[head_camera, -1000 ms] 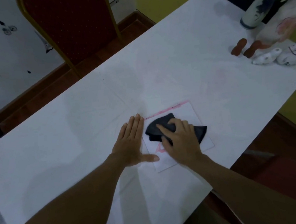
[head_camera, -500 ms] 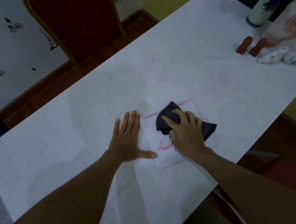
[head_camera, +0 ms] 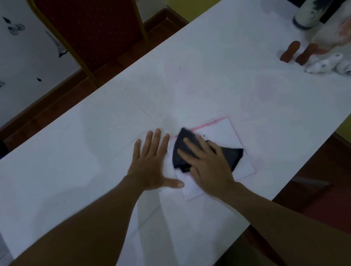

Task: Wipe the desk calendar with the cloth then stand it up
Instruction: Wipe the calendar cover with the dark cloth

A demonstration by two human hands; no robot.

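Observation:
The desk calendar (head_camera: 224,134), white with a pink strip along its far edge, lies flat on the white table (head_camera: 87,163) near the front edge. A dark cloth (head_camera: 233,155) is spread over its middle. My right hand (head_camera: 208,166) presses down on the cloth with fingers spread over it, and it looks slightly blurred. Palm down, my left hand (head_camera: 152,165) rests flat on the table at the calendar's left edge, its thumb touching the near left corner.
A red chair (head_camera: 94,26) with a gold frame stands behind the table. At the far right are a tall painted vase (head_camera: 317,3), two brown figurines (head_camera: 296,53) and white ceramic pieces (head_camera: 336,64). The table's right edge runs close beside the calendar.
My right hand has slid the cloth back and forth across the calendar, now toward its left side. The left hand has stayed flat at the left edge.

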